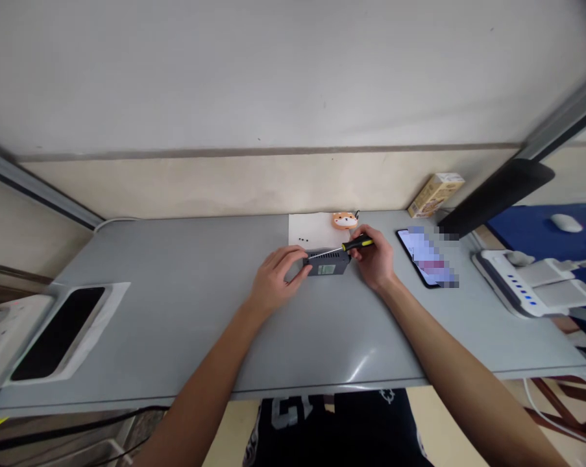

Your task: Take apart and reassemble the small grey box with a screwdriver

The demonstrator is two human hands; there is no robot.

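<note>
A small dark box (339, 265) with vent slots and a pale label stands on the grey table, just in front of a white sheet. My left hand (276, 279) grips its left end between thumb and fingers. In my right hand (374, 259) is a screwdriver (357, 243) with a black and yellow handle, its shaft slanting left across the box's top to the left end, by my left fingertips. Whether the tip sits in a screw is too small to tell. Several tiny black screws (303, 240) lie on the white sheet (312, 225).
An orange animal-faced case (345, 220) sits at the sheet's right. Further right are a lit phone (422, 259), a carton (436, 194), a black cylinder (497, 198) and a power strip (509, 282). A dark phone (61, 331) lies far left on the table (176, 292).
</note>
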